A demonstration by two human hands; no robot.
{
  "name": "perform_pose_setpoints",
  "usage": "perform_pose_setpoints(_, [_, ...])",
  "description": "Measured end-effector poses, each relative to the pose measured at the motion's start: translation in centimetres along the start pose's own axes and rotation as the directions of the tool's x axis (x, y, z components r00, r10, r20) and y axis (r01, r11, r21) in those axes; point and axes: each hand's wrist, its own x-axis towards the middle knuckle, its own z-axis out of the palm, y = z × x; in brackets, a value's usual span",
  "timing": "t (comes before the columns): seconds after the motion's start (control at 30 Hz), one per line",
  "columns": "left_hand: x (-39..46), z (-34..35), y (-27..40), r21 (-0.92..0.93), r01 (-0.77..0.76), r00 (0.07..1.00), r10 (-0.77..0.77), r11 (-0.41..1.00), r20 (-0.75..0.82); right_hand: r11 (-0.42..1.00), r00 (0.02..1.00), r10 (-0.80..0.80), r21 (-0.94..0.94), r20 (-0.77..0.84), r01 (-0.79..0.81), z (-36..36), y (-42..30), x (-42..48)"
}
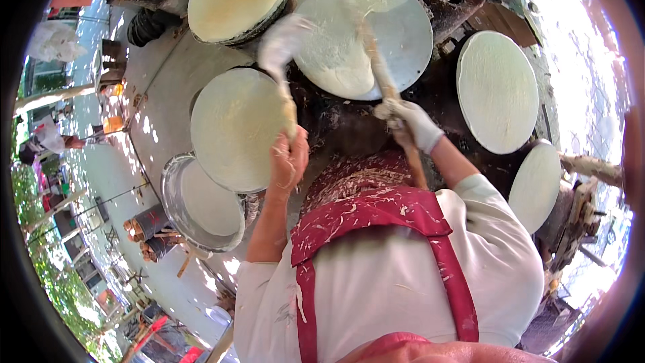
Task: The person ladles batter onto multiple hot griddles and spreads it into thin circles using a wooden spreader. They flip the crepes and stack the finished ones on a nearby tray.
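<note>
My bare left hand (288,160) grips the pale handle of a ladle (283,50), whose head is blurred by motion. The ladle hangs between two round griddles. My right hand (415,120), in a white glove, holds the wooden handle of a spreader (375,58) that reaches over the far griddle (410,35). Pale batter (340,63) covers the left part of that griddle, while bare grey metal shows on the right. Near my left hand lies another griddle covered by a thin pale sheet of batter (237,128). Batter spatters mark my red apron (368,212).
A metal basin (171,201) of white batter stands at lower left. Further batter-covered griddles are at the upper left (239,0), right (496,93) and lower right (535,186). Split firewood (567,227) lies at right; buckets (148,222) stand left. A person (50,133) is far left.
</note>
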Motion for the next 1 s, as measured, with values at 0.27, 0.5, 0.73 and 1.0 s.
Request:
perform_pose_setpoints(0.27, [-3.4, -8.7, -1.7, 0.057, 0.007, 0.99, 0.001, 0.998, -0.139, 0.57, 0.787, -0.445, -0.813, -0.428, -0.12, 10.6, 5.7, 4.9])
perform_pose_setpoints(0.5, [-7.1, -9.1, -4.8, -0.008, 0.057, 0.982, -0.058, 0.998, -0.18, 0.895, 0.78, -0.269, -0.445, -0.565, -0.014, 6.6, 2.3, 1.3])
perform_pose_setpoints(0.73, [-8.0, -4.2, -3.7, 0.002, 0.071, 0.966, -0.068, 0.997, -0.25, 0.39, 0.757, -0.503, -0.891, -0.418, -0.233, 2.1, 2.3, -1.5])
perform_pose_setpoints(1.0, [-7.9, 3.2, -2.6, 0.018, 0.071, 0.949, -0.062, 0.997, -0.309, 0.318, 0.921, -0.347, -0.946, -0.177, -0.062, -4.1, -0.8, -3.1])
